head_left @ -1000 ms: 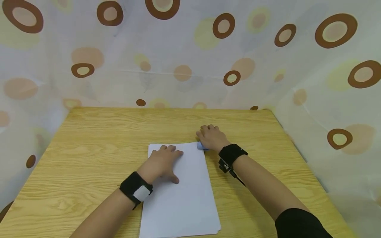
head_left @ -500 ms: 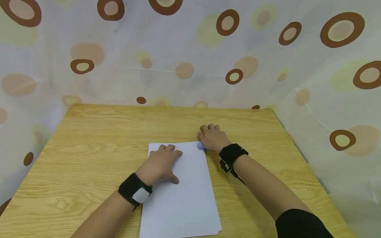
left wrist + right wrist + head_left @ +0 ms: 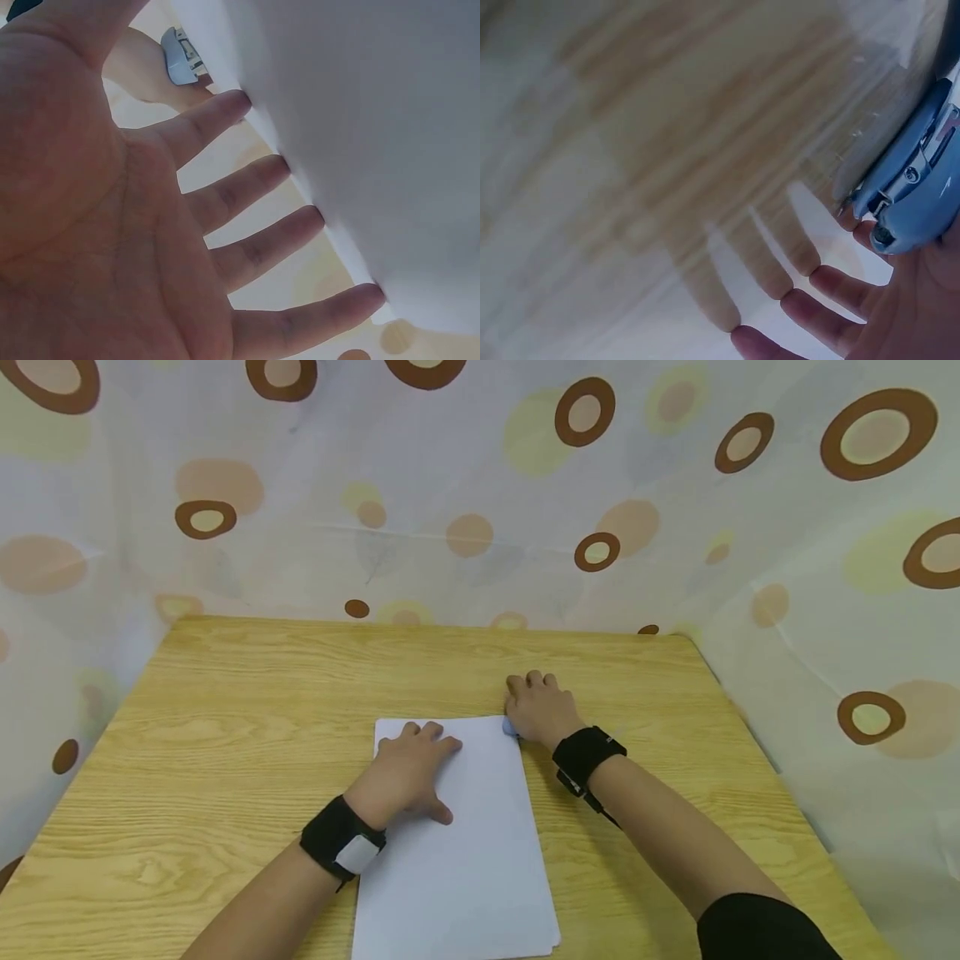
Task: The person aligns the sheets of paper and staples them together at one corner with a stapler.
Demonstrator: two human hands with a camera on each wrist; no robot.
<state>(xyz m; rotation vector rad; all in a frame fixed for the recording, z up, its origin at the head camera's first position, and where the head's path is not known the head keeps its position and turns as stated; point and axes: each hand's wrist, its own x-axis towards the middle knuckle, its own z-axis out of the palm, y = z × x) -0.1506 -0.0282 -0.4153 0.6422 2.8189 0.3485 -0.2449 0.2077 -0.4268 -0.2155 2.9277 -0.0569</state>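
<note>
A stack of white paper (image 3: 468, 877) lies lengthwise on the wooden table. My left hand (image 3: 408, 772) rests on its upper left part with fingers spread; in the left wrist view the fingertips (image 3: 300, 214) touch the paper. At the sheets' top right corner my right hand (image 3: 543, 710) covers a blue stapler (image 3: 510, 726), leaving only a small piece visible from above. In the right wrist view the stapler (image 3: 922, 187), with its metal parts, sits against the palm, while the fingertips reach the glossy tabletop. The right thumb is hidden there.
The wooden table (image 3: 247, 735) reaches back to a sheet-like wall (image 3: 420, 485) with brown and yellow oval patterns, which also hangs along both sides. Each wrist wears a black band (image 3: 588, 752) with a small device.
Less of the blue stapler shows beside the right hand than before. The left hand stays in place on the paper. The head view has tilted slightly.
</note>
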